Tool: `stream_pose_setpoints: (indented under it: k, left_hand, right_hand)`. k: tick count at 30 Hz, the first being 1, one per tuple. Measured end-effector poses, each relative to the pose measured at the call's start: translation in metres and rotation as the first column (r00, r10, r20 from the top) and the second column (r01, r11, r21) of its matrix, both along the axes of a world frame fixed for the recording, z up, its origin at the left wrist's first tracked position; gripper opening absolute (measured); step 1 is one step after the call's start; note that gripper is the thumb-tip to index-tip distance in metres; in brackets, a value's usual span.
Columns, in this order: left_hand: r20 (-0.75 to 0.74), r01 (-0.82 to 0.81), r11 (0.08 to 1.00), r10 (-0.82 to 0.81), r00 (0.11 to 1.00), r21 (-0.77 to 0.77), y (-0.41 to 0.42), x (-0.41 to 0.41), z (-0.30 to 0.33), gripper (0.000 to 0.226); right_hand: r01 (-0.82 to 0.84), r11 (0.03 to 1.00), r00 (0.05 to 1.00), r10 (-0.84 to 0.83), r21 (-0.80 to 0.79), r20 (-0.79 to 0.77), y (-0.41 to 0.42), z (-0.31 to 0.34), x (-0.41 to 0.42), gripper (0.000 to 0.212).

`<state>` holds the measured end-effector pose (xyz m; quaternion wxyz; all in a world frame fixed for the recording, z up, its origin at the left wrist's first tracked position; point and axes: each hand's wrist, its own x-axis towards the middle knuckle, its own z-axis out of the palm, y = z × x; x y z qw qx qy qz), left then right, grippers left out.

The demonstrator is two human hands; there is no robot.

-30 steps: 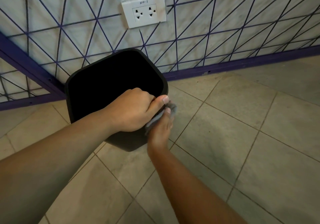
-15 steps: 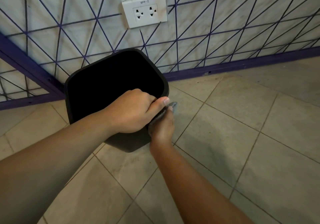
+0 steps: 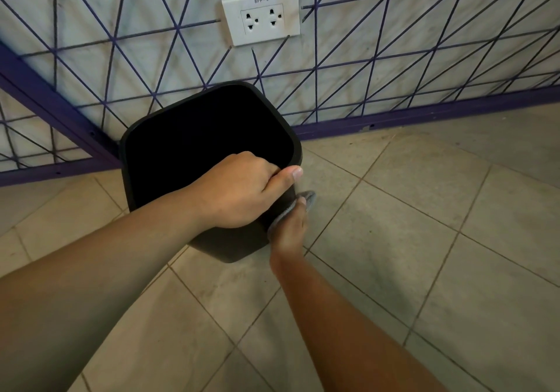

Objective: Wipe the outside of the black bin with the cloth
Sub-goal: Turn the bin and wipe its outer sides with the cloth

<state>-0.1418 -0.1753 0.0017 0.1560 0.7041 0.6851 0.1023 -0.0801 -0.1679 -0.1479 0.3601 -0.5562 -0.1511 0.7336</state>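
Observation:
The black bin (image 3: 169,137) stands tilted on the tiled floor near the wall, its open mouth facing me. My left hand (image 3: 239,191) is shut on the bin's near right rim, thumb outside and fingers inside. My right hand (image 3: 289,231) presses a grey cloth (image 3: 307,202) flat against the bin's outer right wall, just below my left thumb. Most of the cloth is hidden between my palm and the bin.
A wall with purple criss-cross lines and a white double socket (image 3: 262,16) rises right behind the bin. A purple skirting (image 3: 424,116) runs along its foot. Beige floor tiles (image 3: 424,240) stretch out to the right and toward me.
My right hand with the cloth has slid down the bin's right wall, away from my left thumb. The left hand keeps its hold on the rim.

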Motion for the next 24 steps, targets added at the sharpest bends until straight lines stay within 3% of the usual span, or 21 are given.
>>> stream_pose_setpoints:
  k: [3,7,11,14,20,24]
  left_hand:
    - [0.016,-0.007,1.000,0.008,1.000,-0.011,0.000,0.001,0.000,0.055]
    - [0.039,0.015,1.000,-0.015,0.999,-0.008,0.003,-0.001,0.000,0.052]
    - [0.016,0.013,1.000,-0.013,1.000,-0.006,0.001,0.000,-0.001,0.053]
    - [0.022,0.006,1.000,-0.006,1.000,-0.015,0.001,-0.001,-0.001,0.055]
    - [0.022,0.009,1.000,-0.008,1.000,-0.012,0.001,-0.002,-0.002,0.059]
    - [0.015,0.001,1.000,-0.001,1.000,-0.018,0.002,-0.002,-0.001,0.058]
  right_hand:
    - [0.013,0.999,1.000,-0.013,-0.032,-0.003,0.005,0.002,-0.002,0.062]
    - [0.004,0.995,0.999,0.000,0.100,-0.041,-0.010,0.007,-0.005,0.058]
    - [-0.003,0.998,1.000,0.003,-0.065,0.004,0.004,0.002,0.002,0.058]
    - [-0.037,0.999,0.999,0.037,-0.036,0.008,0.012,0.012,0.008,0.048]
    - [0.035,0.996,0.999,-0.036,-0.080,-0.009,-0.007,0.005,-0.004,0.065]
    - [0.027,0.998,1.000,-0.026,-0.060,0.007,-0.005,0.015,-0.003,0.056]
